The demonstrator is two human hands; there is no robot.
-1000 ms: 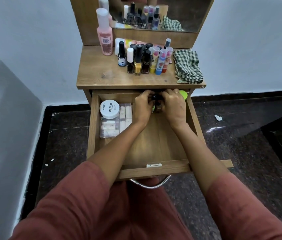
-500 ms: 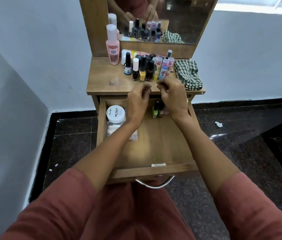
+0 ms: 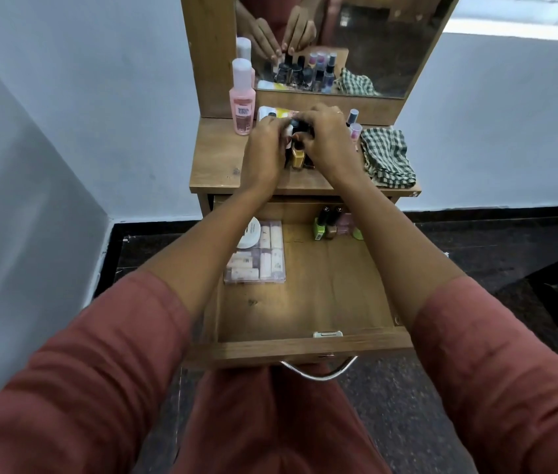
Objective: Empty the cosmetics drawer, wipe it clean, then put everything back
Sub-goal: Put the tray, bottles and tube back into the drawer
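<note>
**Hands among the nail polish bottles on the dresser top**

Pale blue-grey walls meet in a corner at the left of the frame, above a dark speckled stone floor (image 3: 476, 254). Against the far wall stands a small wooden dressing table (image 3: 216, 165) with a mirror (image 3: 390, 46) at upper centre, which reflects the hands and bottles.

Below the tabletop, the wooden drawer (image 3: 305, 347) is pulled fully out toward the bottom of the frame, a metal handle (image 3: 318, 372) on its front. In its upper left lies a clear case of small tubes (image 3: 260, 258) with a white round jar (image 3: 250, 232) resting on its far end. At the drawer's upper right, a few nail polish bottles (image 3: 327, 224) stand against the back wall. Its remaining floor is bare wood.

On the tabletop, a pink bottle (image 3: 242, 104) stands at the left and a green checked cloth (image 3: 387, 155) lies at the right. Between them, the left hand (image 3: 263, 148) and right hand (image 3: 325, 138) are curled close together around a cluster of nail polish bottles; an amber bottle (image 3: 298, 157) shows between them. Which bottles each hand actually grips cannot be told. Rust-red sleeves fill the lower corners.
</note>
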